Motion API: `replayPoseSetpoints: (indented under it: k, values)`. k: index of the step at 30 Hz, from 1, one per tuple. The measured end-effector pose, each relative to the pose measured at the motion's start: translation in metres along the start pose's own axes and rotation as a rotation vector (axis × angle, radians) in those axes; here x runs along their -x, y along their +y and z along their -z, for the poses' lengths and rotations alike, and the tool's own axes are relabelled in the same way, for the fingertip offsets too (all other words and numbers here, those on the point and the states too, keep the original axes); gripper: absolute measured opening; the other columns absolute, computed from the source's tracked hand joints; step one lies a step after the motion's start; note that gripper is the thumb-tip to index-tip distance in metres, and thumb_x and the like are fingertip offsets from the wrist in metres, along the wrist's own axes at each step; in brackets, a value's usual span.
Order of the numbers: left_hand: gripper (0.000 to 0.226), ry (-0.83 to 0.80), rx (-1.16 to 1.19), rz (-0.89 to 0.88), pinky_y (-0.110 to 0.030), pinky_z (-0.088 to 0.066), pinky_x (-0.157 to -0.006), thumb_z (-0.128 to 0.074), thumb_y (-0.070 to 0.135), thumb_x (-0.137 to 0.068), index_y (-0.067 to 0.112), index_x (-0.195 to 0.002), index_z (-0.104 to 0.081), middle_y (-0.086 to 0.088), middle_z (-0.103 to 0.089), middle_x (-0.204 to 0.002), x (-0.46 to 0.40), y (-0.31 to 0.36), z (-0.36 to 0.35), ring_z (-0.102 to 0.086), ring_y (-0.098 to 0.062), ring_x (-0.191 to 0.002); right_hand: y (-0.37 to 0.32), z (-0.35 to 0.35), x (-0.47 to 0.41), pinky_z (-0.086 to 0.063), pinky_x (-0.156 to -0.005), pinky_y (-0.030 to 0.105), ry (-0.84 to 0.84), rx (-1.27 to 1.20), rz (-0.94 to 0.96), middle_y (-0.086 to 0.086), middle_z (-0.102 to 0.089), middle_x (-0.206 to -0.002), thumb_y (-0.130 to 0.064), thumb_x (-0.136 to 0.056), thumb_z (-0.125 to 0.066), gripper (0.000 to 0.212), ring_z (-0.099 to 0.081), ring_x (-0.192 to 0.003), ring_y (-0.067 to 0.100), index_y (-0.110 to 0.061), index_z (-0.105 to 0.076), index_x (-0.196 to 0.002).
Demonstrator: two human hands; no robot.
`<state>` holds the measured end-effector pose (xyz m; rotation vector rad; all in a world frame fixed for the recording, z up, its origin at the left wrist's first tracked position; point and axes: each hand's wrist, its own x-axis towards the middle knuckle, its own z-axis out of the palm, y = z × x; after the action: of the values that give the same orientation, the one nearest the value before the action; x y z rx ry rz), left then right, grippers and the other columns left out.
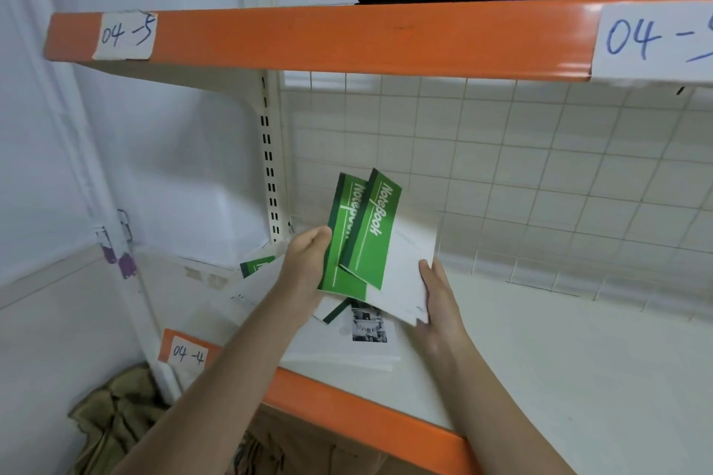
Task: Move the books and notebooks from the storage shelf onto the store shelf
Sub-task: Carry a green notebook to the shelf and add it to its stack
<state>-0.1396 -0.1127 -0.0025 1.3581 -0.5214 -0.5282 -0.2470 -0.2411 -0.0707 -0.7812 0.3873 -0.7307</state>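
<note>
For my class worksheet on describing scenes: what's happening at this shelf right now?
A person holds a fanned bunch of thin green-and-white notebooks above the white shelf board with the orange front edge. The left hand grips the bunch's left side and the right hand its lower right corner. More white paper booklets lie flat on the shelf beneath.

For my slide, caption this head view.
Both hands hold green notebooks above the 04-4 shelf.

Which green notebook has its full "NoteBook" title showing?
The front notebook, on top nearer the right hand. The rear notebook, by the left hand, has its title partly covered.
</note>
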Motion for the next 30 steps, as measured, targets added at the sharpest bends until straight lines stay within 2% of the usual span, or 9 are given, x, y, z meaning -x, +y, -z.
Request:
replayPoseSetpoints:
  k: [6,9,11,14,17,19,23,27,30]
  values:
    - [0.021,-0.231,0.136,0.042,-0.029,-0.057,-0.078,-0.045,0.021,-0.099,0.015,-0.107,-0.064,-0.006,-0.073,-0.099,0.009,-0.016,-0.014,-0.068,-0.021,-0.095,0.002,0.001,-0.001,-0.056,-0.053,0.029,-0.057,0.039,-0.104,0.011,-0.069,-0.100,-0.018,-0.101,-0.041,0.031,-0.070,-0.070,0.021,-0.009,-0.051,-0.129]
    - [0.037,-0.152,-0.829,-0.286,-0.035,-0.048,-0.097,-0.055,0.043,-0.092,0.025,-0.125,-0.057,0.001,-0.067,-0.116,-0.003,-0.040,0.003,-0.061,-0.017,-0.109,0.000,0.004,-0.002,-0.055,-0.051,0.028,-0.039,0.039,-0.071,0.011,-0.066,-0.111,-0.017,-0.100,-0.042,0.032,-0.071,-0.071,0.019,-0.013,-0.050,-0.131]
    - [0.083,-0.109,-1.464,-0.169,-0.049,-0.023,-0.115,-0.041,0.074,-0.082,0.020,-0.144,-0.033,-0.012,-0.038,-0.147,-0.011,-0.053,0.014,-0.033,-0.030,-0.137,-0.002,0.006,-0.003,-0.052,-0.046,0.022,-0.007,0.058,-0.043,0.007,-0.065,-0.113,-0.017,-0.100,-0.043,0.031,-0.070,-0.068,0.013,-0.018,-0.050,-0.131]
    - [0.087,-0.096,-1.776,-0.059,-0.046,-0.032,-0.104,-0.025,0.075,-0.085,0.009,-0.142,-0.029,-0.023,-0.034,-0.142,-0.011,-0.055,0.017,-0.034,-0.037,-0.132,-0.006,0.007,0.000,-0.047,-0.041,0.017,0.023,0.092,-0.016,0.003,-0.065,-0.104,-0.017,-0.101,-0.041,0.028,-0.069,-0.061,0.007,-0.021,-0.050,-0.128]
    - [0.034,-0.078,-1.835,-0.426,-0.029,-0.040,-0.067,-0.035,0.034,-0.101,0.008,-0.115,-0.051,-0.010,-0.060,-0.103,-0.006,-0.045,0.012,-0.058,-0.024,-0.091,-0.005,0.006,0.002,-0.049,-0.042,0.019,0.035,0.069,-0.011,0.003,-0.066,-0.102,-0.018,-0.101,-0.042,0.029,-0.069,-0.061,0.009,-0.020,-0.050,-0.128]
    - [0.017,-0.059,-1.745,-0.513,-0.027,-0.036,-0.058,-0.037,0.008,-0.098,0.007,-0.109,-0.051,-0.005,-0.062,-0.088,-0.005,-0.036,0.012,-0.053,-0.020,-0.069,-0.005,0.004,0.004,-0.049,-0.041,0.019,0.038,0.066,-0.015,0.004,-0.065,-0.102,-0.019,-0.101,-0.042,0.029,-0.069,-0.061,0.010,-0.020,-0.050,-0.129]
    - [0.022,0.034,-1.227,-0.524,-0.019,-0.025,-0.043,-0.031,0.012,-0.102,0.009,-0.089,-0.049,0.004,-0.042,-0.058,-0.018,-0.023,0.024,-0.037,-0.009,-0.046,-0.003,0.001,0.003,-0.060,-0.057,0.035,0.034,0.047,-0.015,0.009,-0.063,-0.122,-0.021,-0.100,-0.043,0.030,-0.067,-0.089,0.024,-0.022,-0.049,-0.129]
    - [0.038,-0.015,-0.544,-0.246,-0.016,-0.044,-0.056,-0.031,0.026,-0.103,0.008,-0.074,-0.048,-0.014,-0.046,-0.063,-0.023,-0.020,0.025,-0.048,-0.022,-0.056,-0.001,-0.001,0.002,-0.058,-0.070,0.042,0.096,0.100,0.002,0.006,-0.062,-0.126,-0.021,-0.100,-0.044,0.032,-0.063,-0.103,0.029,-0.025,-0.047,-0.132]
    - [0.030,-0.097,0.090,0.078,-0.039,-0.058,-0.067,-0.036,0.022,-0.103,0.006,-0.094,-0.060,-0.014,-0.068,-0.087,-0.012,-0.014,0.017,-0.067,-0.026,-0.079,-0.002,-0.001,0.000,-0.057,-0.071,0.041,0.122,0.143,0.031,0.003,-0.064,-0.122,-0.021,-0.100,-0.045,0.031,-0.063,-0.100,0.027,-0.027,-0.045,-0.130]
